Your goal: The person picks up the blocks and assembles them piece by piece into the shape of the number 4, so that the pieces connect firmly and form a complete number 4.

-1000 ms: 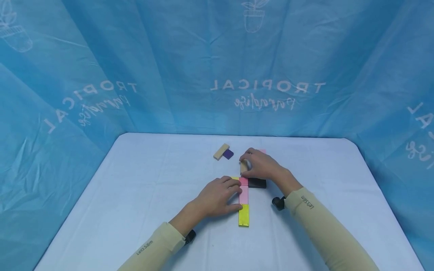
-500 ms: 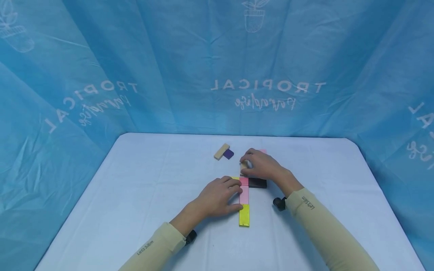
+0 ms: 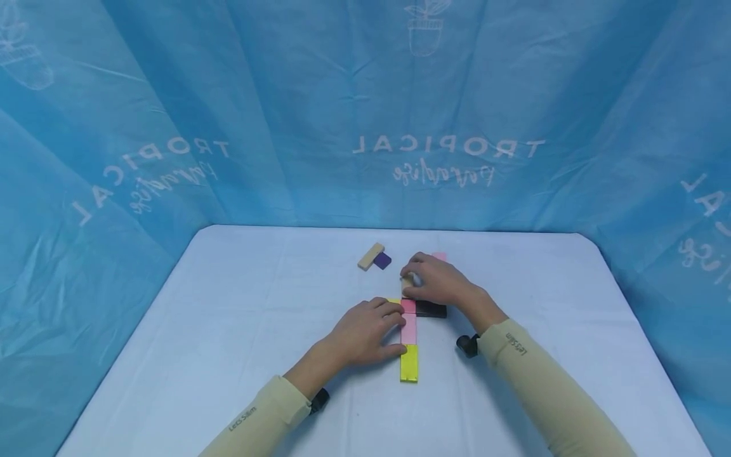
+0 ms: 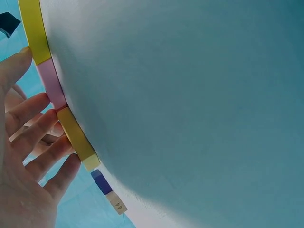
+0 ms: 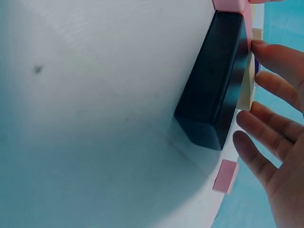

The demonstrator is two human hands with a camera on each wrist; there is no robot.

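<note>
In the head view, flat blocks form a cross on the white table. My left hand [image 3: 365, 333] lies along its left side, fingers spread. Its thumb touches the front yellow block [image 3: 408, 365], and fingertips touch the pink block [image 3: 408, 330] and the left yellow block [image 4: 78, 137]. Between the arms sits a darker pink square [image 3: 408, 306], with a black block [image 3: 431, 309] to its right. My right hand [image 3: 436, 279] pinches a tan wooden block [image 3: 406, 284] between thumb and fingers, just behind that square. Fingers partly cover the tan block.
Farther back lie a loose tan block [image 3: 371, 256] and a purple square [image 3: 382, 261], close together. A pink block [image 3: 440, 256] lies beyond my right hand. A blue curtain [image 3: 365, 114] surrounds the table's [image 3: 257, 273] back and sides.
The tan block in my right hand has come slightly nearer to the pink square. My left hand stays put on the blocks.
</note>
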